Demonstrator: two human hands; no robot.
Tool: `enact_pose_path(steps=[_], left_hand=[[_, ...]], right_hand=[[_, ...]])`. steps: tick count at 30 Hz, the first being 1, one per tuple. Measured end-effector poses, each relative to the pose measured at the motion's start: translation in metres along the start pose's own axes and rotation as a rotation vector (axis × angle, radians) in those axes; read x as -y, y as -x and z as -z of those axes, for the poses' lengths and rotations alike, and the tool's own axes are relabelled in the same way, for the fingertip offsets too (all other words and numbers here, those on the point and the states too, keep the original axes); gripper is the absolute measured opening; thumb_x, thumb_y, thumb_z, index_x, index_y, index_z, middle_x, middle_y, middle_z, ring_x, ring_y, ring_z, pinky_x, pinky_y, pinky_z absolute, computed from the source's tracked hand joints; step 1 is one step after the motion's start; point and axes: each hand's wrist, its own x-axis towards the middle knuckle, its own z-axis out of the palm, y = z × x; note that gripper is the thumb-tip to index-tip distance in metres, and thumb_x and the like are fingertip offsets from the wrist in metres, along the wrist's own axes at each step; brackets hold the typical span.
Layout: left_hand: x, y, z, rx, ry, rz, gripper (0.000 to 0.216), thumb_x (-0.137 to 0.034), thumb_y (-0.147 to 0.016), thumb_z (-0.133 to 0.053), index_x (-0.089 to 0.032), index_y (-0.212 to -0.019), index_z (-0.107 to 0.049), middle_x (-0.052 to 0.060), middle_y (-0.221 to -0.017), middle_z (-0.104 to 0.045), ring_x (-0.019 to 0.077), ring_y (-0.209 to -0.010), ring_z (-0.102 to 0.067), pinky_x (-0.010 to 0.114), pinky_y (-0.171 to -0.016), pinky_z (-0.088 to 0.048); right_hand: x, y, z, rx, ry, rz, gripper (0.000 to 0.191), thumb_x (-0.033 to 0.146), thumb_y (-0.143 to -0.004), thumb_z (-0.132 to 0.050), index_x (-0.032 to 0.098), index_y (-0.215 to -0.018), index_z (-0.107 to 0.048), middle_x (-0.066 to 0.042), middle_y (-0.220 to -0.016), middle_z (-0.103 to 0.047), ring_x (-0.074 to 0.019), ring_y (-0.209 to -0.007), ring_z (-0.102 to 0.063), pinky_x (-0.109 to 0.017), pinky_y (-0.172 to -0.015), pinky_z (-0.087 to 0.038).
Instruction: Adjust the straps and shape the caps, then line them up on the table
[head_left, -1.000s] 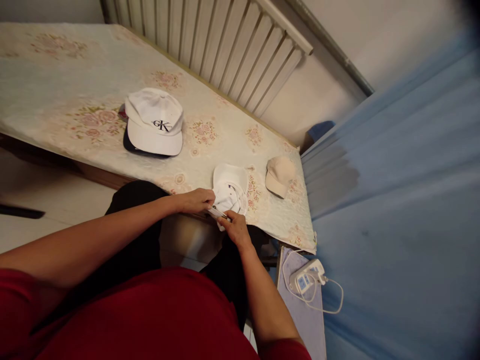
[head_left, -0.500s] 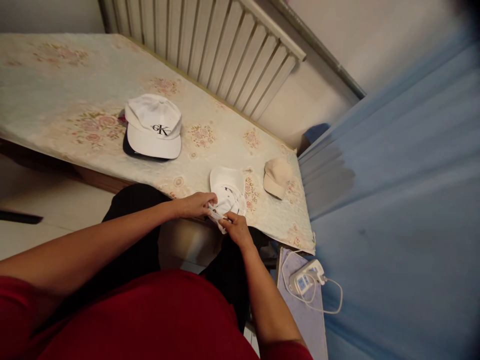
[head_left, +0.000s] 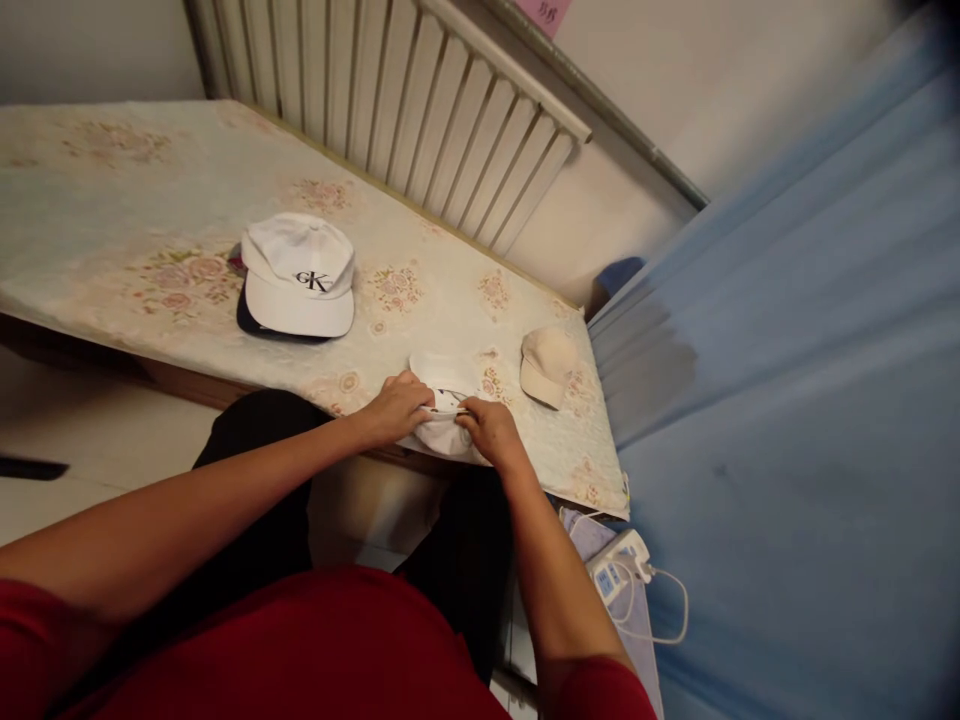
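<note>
A white cap [head_left: 442, 372] lies near the front edge of the flower-patterned table cover [head_left: 150, 190]. Both my hands are on it. My left hand [head_left: 395, 407] grips its near left side with fingers curled. My right hand [head_left: 491, 430] pinches its near right side, fingers closed on the fabric. Most of the cap's near part is hidden under my fingers. A second white cap with black letters [head_left: 298, 275] sits further left on top of a dark cap [head_left: 251, 326]. A small beige cap [head_left: 547, 363] rests to the right of my hands.
A white ribbed radiator [head_left: 390, 100] runs along the table's far side. A blue curtain [head_left: 787, 400] fills the right. Below the table's right corner a white device with a cable [head_left: 620, 572] lies on a pale cloth. My black trousers [head_left: 255, 470] and red shirt fill the foreground.
Both hands have moved forward onto the table with the white cap, which now looks folded smaller beneath them. The camera has tilted, shifting the scene downward.
</note>
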Motion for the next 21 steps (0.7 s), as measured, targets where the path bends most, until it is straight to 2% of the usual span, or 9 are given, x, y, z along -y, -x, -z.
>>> enact_pose_path(steps=[3, 7, 11, 14, 16, 18, 21], left_hand=[[-0.013, -0.010, 0.021, -0.045, 0.084, 0.027, 0.010, -0.027, -0.078, -0.052, -0.019, -0.074, -0.056, 0.006, -0.082, -0.061, 0.0253, -0.092, -0.051, 0.037, -0.083, -0.037], [-0.034, -0.011, 0.049, -0.035, 0.354, 0.047, 0.017, -0.036, -0.080, -0.050, -0.020, -0.076, -0.050, -0.002, -0.070, -0.051, 0.0160, -0.069, -0.047, 0.028, -0.064, -0.035], [-0.056, -0.005, 0.062, -0.073, 0.720, 0.176, 0.025, -0.044, -0.078, -0.055, -0.021, -0.078, -0.045, -0.006, -0.062, -0.038, 0.0114, -0.056, -0.037, 0.024, -0.051, -0.026], [-0.073, 0.001, 0.066, -0.129, 0.980, 0.299, 0.028, -0.046, -0.080, -0.056, -0.021, -0.082, -0.046, -0.006, -0.065, -0.043, 0.0107, -0.055, -0.041, 0.022, -0.051, -0.029], [-0.083, 0.006, 0.066, -0.192, 1.067, 0.354, 0.028, -0.046, -0.081, -0.058, -0.019, -0.085, -0.049, -0.006, -0.067, -0.047, 0.0103, -0.056, -0.043, 0.022, -0.052, -0.031], [-0.089, 0.013, 0.065, -0.220, 1.146, 0.383, 0.028, -0.045, -0.082, -0.059, -0.019, -0.090, -0.052, -0.006, -0.068, -0.051, 0.0107, -0.057, -0.045, 0.022, -0.053, -0.034], [-0.094, 0.022, 0.058, -0.212, 1.268, 0.403, 0.027, -0.042, -0.083, -0.061, -0.018, -0.095, -0.054, -0.005, -0.070, -0.056, 0.0117, -0.059, -0.049, 0.023, -0.055, -0.037]], right_hand=[[0.005, -0.025, 0.030, -0.063, 0.097, 0.098, 0.012, 0.019, -0.085, -0.060, 0.024, -0.089, -0.070, -0.001, -0.081, -0.072, -0.0190, -0.078, -0.063, -0.027, -0.072, -0.041], [0.016, -0.042, 0.059, -0.200, 0.070, 0.208, 0.017, 0.015, -0.089, -0.053, 0.022, -0.091, -0.068, -0.003, -0.088, -0.071, -0.0187, -0.087, -0.062, -0.030, -0.084, -0.042], [0.029, -0.042, 0.066, -0.426, -0.001, 0.228, 0.019, 0.016, -0.090, -0.051, 0.020, -0.101, -0.067, -0.006, -0.098, -0.070, -0.0207, -0.097, -0.061, -0.035, -0.092, -0.042], [0.044, -0.032, 0.066, -0.657, -0.106, 0.213, 0.019, 0.017, -0.089, -0.053, 0.019, -0.104, -0.065, -0.009, -0.105, -0.069, -0.0227, -0.102, -0.060, -0.039, -0.092, -0.044], [0.056, -0.020, 0.064, -0.754, -0.220, 0.165, 0.015, 0.016, -0.088, -0.053, 0.019, -0.096, -0.065, -0.007, -0.094, -0.069, -0.0209, -0.092, -0.061, -0.036, -0.086, -0.047], [0.068, -0.007, 0.060, -0.753, -0.339, 0.098, 0.011, 0.015, -0.087, -0.055, 0.020, -0.086, -0.065, -0.003, -0.082, -0.066, -0.0180, -0.081, -0.061, -0.032, -0.078, -0.048], [0.084, 0.011, 0.050, -0.659, -0.434, 0.048, 0.010, 0.014, -0.084, -0.058, 0.021, -0.080, -0.064, -0.001, -0.077, -0.064, -0.0165, -0.076, -0.060, -0.029, -0.073, -0.047]])
